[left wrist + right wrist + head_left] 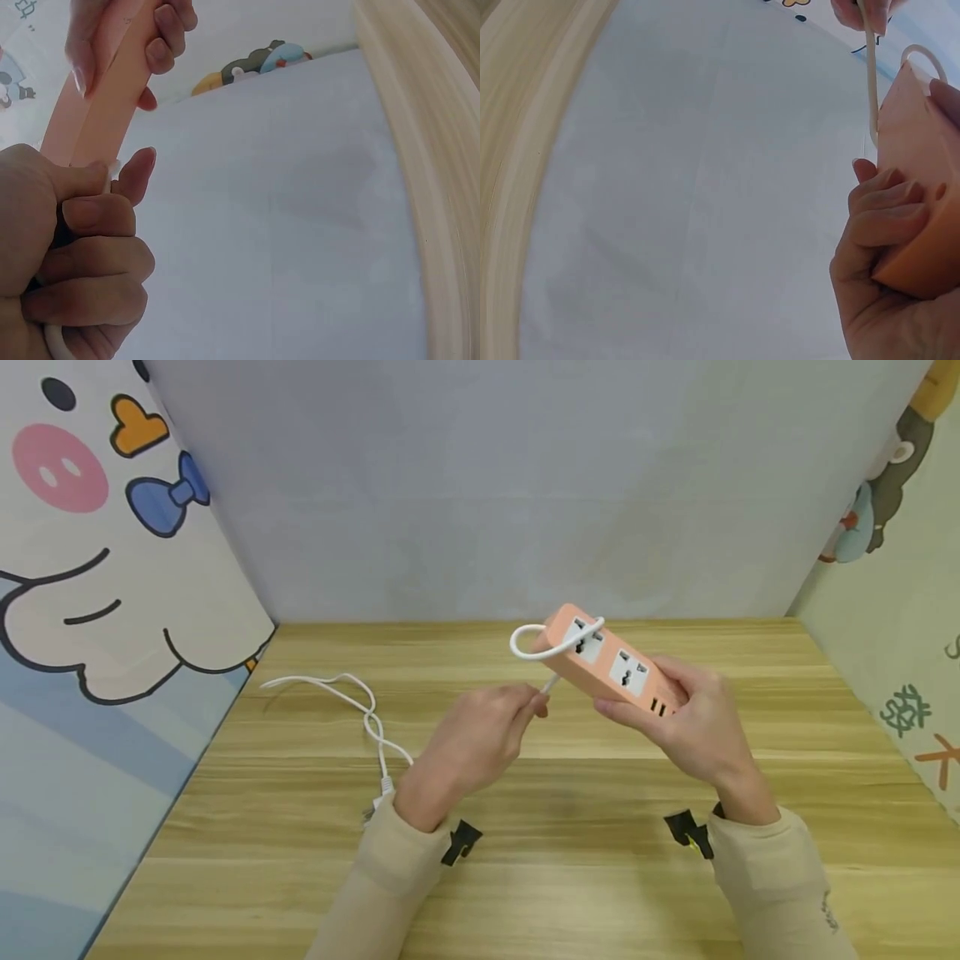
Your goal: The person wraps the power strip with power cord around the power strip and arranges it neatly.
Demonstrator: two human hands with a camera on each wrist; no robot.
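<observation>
My right hand (697, 722) grips a peach-coloured power strip (600, 664) by its near end, tilted above the table. White sockets and dark USB ports show on its top face. A white cord (536, 656) loops over the far end of the strip. Close beside that end, my left hand (480, 735) pinches the cord with curled fingers. In the left wrist view the curled left fingers (105, 259) hide most of the cord. The right wrist view shows the right fingers (885, 214) wrapped around the strip's body.
The rest of the cord (371, 714) lies twisted on the wooden table (570, 893) at left, its plug (382, 793) partly behind the left sleeve. A grey panel (525, 493) stands at the back. Cartoon-printed panels (97, 610) flank the table.
</observation>
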